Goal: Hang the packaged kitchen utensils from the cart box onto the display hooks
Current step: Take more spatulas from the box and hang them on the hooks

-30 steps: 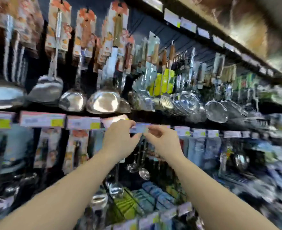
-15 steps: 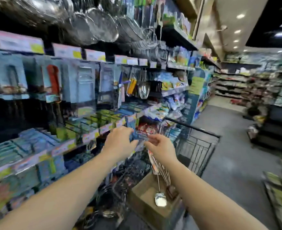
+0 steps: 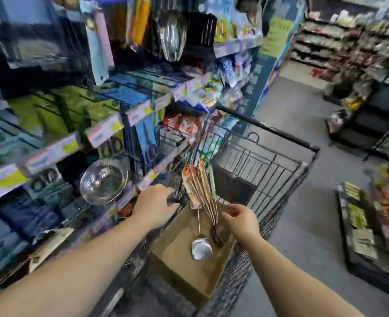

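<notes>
A bundle of several packaged utensils point(image 3: 198, 188) with orange-white cards stands tilted in the brown cardboard box point(image 3: 182, 273) inside the black wire cart point(image 3: 271, 170). One metal utensil head point(image 3: 201, 248) rests on the box floor. My left hand point(image 3: 153, 202) hovers palm down at the cart's left rim, just left of the bundle, fingers spread. My right hand point(image 3: 242, 219) is at the bundle's lower right with fingers apart, holding nothing that I can see. The view is blurred.
Store shelves with price rails point(image 3: 101, 131) run along the left, with a steel mesh strainer point(image 3: 103, 180) and hanging utensils point(image 3: 171, 35). The grey aisle floor point(image 3: 303, 225) lies to the right, and low racks point(image 3: 363, 225) of goods stand beyond it.
My view swung down from the hanging ladles to the cart. Both hands dropped from the shelf rail and moved apart, and they now sit on either side of the bundle in the box.
</notes>
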